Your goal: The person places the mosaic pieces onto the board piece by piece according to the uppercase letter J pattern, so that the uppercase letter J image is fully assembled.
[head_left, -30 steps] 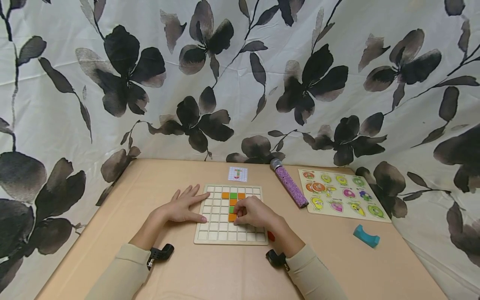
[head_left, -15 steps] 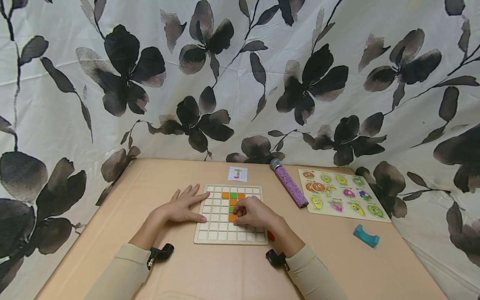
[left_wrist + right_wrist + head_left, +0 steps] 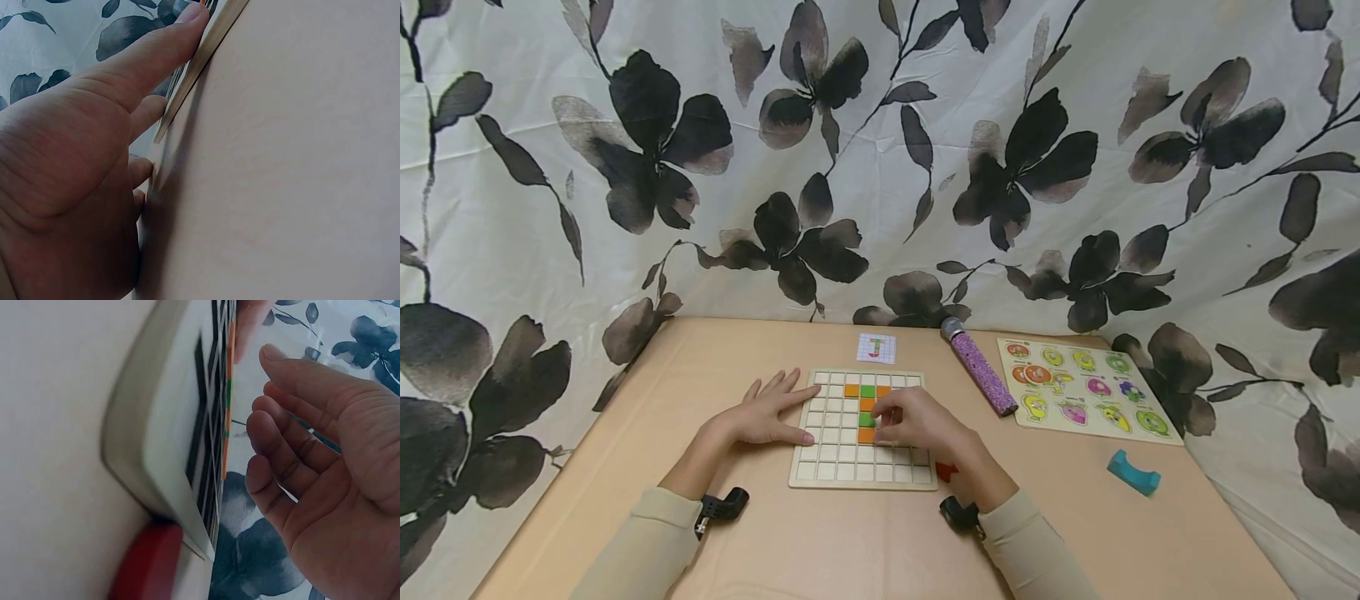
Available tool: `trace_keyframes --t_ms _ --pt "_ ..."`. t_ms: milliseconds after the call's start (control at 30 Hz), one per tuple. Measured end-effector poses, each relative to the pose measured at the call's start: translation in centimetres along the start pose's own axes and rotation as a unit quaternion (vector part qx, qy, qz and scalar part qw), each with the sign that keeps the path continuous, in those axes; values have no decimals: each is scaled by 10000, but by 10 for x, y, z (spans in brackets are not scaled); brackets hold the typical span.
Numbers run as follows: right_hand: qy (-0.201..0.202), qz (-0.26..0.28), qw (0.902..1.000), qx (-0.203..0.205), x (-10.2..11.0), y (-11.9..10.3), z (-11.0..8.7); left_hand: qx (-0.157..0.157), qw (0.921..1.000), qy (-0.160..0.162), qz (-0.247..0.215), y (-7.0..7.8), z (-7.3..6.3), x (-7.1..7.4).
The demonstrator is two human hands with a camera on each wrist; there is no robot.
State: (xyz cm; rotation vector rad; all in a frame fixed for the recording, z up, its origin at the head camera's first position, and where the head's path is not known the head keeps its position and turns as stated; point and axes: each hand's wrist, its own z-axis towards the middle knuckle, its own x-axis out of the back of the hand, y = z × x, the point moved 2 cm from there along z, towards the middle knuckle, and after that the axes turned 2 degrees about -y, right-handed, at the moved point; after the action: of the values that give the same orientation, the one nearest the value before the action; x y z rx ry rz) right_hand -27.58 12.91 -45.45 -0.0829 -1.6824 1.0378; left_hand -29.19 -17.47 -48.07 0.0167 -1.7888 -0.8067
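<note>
A white gridded board (image 3: pixel 820 475) lies on the table, with several orange and green square tiles set into its cells. One green tile (image 3: pixel 867 420) sits just above an orange tile (image 3: pixel 866 436) in the column beside my right hand (image 3: pixel 925 421). That hand hovers over the board's right side. In the right wrist view its fingers (image 3: pixel 262 425) are loosely bent, apart from the board, and nothing shows between them. My left hand (image 3: pixel 765 415) is spread at the board's left edge, index finger and thumb touching it. The left wrist view shows that thumb (image 3: pixel 169 47) along the rim.
Behind the board lies a small printed card (image 3: pixel 876 349). To the right are a glittery purple microphone (image 3: pixel 981 371), a fruit-picture board (image 3: pixel 1086 390) and a turquoise curved block (image 3: pixel 1133 473). A red object (image 3: pixel 945 472) lies by the board's right edge, partly behind my right wrist.
My right hand has come away from the tiles, slightly to the right, and its fingertips have parted. More of the green and orange tiles and the red object shows. My left hand stays put.
</note>
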Motion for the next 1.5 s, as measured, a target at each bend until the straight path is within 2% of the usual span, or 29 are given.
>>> trace_keyframes --t_ms 233,467,1000,1167,1500 --pt "135 -122 9998 62 12 2 -7 9 10000 -15 -3 1 0 0" --pt "263 148 9994 -194 23 10 -13 34 10000 -13 4 0 0 0" --pt "639 -165 9975 -255 44 23 -24 21 10000 24 64 -3 -1 -1" --pt "502 -52 9985 -231 53 24 -31 30 10000 22 27 -3 -1 -1" --pt "-165 240 9995 -115 67 40 -42 12 10000 13 23 -3 1 -1"
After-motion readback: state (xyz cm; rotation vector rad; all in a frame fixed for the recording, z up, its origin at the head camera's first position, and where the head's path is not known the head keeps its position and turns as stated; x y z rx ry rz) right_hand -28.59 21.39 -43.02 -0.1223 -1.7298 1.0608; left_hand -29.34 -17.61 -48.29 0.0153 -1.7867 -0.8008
